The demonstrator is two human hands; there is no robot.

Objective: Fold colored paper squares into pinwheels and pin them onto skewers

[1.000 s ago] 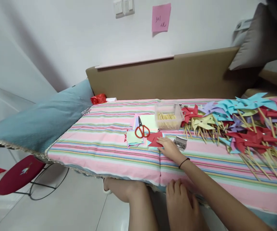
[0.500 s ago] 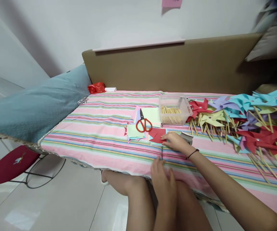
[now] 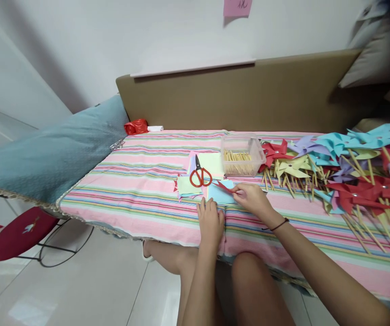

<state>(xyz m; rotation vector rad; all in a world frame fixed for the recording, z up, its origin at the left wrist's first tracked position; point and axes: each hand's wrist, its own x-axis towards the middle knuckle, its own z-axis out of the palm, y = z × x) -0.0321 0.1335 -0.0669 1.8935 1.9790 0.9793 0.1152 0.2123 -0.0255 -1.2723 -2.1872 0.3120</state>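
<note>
My right hand [image 3: 253, 199] pinches a piece of red paper [image 3: 227, 187], holding it tilted just above a stack of light blue paper [image 3: 218, 195]. My left hand [image 3: 211, 219] lies palm down at the near edge of that stack, fingers stretched out. Scissors with red handles [image 3: 201, 176] rest on the paper pieces, blades pointing away from me. Beneath and beside them are light green pieces [image 3: 187, 185] and a larger pale green sheet [image 3: 211, 165]. A clear plastic box [image 3: 243, 169] of short wooden sticks [image 3: 237, 156] stands just behind my right hand.
Many finished paper pinwheels [image 3: 354, 194] on sticks are heaped on the right of the striped cloth [image 3: 140, 190]. A red plastic bag [image 3: 136, 127] sits at the far left corner beside a blue cushion [image 3: 62, 145]. A red stool [image 3: 21, 233] stands on the floor.
My right hand has lifted the red paper off the stack, uncovering light blue paper. My left hand has moved from near my lap forward and left to the stack's edge.
</note>
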